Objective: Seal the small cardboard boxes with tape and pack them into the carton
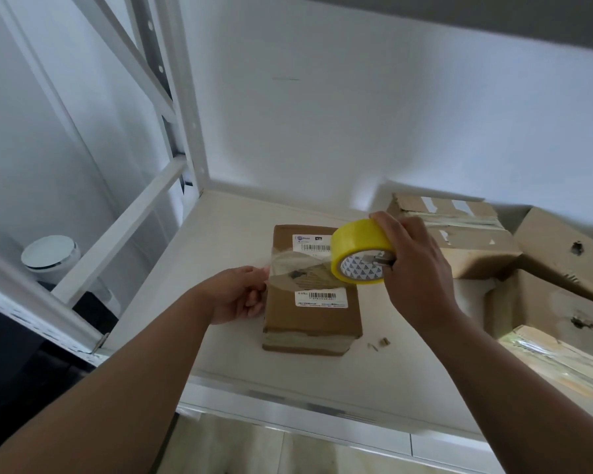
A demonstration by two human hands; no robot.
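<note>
Left hand [243,292] pinches the free end of the tape [297,265] at the left edge of the box [308,319]. The box lies flat mid-shelf, labels up. The strip runs right across the top to the yellow roll [360,249], which is raised just over the box's right edge. Right hand [415,265] grips the roll, fingers curled round its rim and into the core. Step looks like laying the sealing strip. To do it well: hold the left end firm, pull the roll taut and low so the tape lands flat over the torn middle seam, carry it past the right edge, then rub it down and cut. Slack would likely wrinkle it, since the strip already looks crinkled near the left. Surface is a white shelf [226,234] in a white metal rack [185,114]. A lidded white bin [50,254] stands on the floor far left, and a plain white wall [322,114] is behind. Cardboard scraps [382,343] lie by the box's near right corner. Further right are a taped box [476,254] and more cartons [569,248]; I cannot tell which one is the packing carton.
</note>
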